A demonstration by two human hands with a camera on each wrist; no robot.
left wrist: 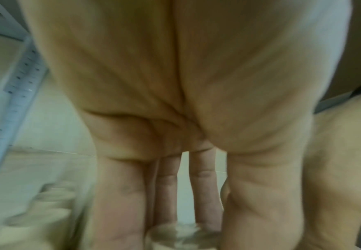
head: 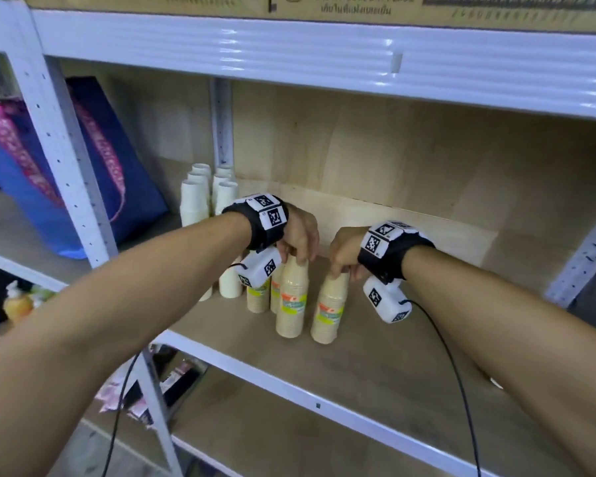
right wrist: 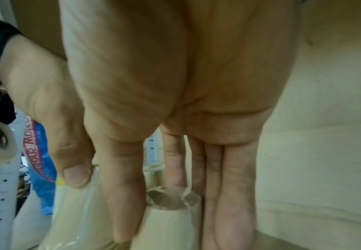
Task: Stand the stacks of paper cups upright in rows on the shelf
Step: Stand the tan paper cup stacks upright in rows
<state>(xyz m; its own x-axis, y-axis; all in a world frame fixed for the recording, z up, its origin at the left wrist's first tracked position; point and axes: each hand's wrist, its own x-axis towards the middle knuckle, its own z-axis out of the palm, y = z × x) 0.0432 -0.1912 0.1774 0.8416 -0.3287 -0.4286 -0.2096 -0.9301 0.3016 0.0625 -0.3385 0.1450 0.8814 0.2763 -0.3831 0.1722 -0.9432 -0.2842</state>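
Observation:
Two tan stacks of paper cups, plastic-wrapped with green and orange labels, stand upright near the front of the wooden shelf board (head: 410, 346). My left hand (head: 294, 256) grips the top of the left stack (head: 291, 304) from above, with fingers and thumb around its tip (left wrist: 179, 235). My right hand (head: 343, 270) grips the top of the right stack (head: 328, 313) the same way, its fingers (right wrist: 228, 211) curled down beside the stack's top (right wrist: 170, 218). More tan stacks (head: 258, 299) stand just behind, partly hidden by my left wrist. White stacks (head: 195, 197) stand in rows at the back left.
A white metal upright (head: 59, 160) bounds the shelf on the left, with a blue bag with pink lettering (head: 124, 173) beyond it. The upper shelf beam (head: 324, 60) hangs close overhead, carrying a cardboard box (head: 324, 5). Bare board stretches to the right of the stacks.

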